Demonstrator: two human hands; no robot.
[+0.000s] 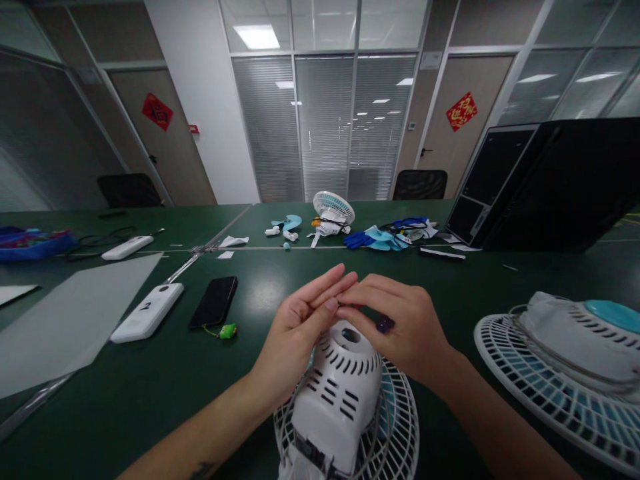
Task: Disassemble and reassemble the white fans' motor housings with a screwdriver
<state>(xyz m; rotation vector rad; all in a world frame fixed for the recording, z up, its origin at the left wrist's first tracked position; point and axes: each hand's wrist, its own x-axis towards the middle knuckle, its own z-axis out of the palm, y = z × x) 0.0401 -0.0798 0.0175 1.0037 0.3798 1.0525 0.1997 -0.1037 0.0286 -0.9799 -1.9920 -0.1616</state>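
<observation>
A white fan [335, 407] lies face down on the green table in front of me, its motor housing upward with a round hole near the top. Just above that housing, my left hand [307, 317] has its thumb and fingertips together with those of my right hand [400, 320]. Between the fingertips is something tiny that I cannot make out. A small dark purple object [385, 324] shows at the fingers of my right hand. Part of the grille and a cable are visible below the housing.
Another white fan [580, 340] lies at the right. A black phone [215, 302] and a white power bank [147, 312] are at the left. Farther back are a small fan [333, 213], blue gloves [357, 240] and a large black case [555, 187].
</observation>
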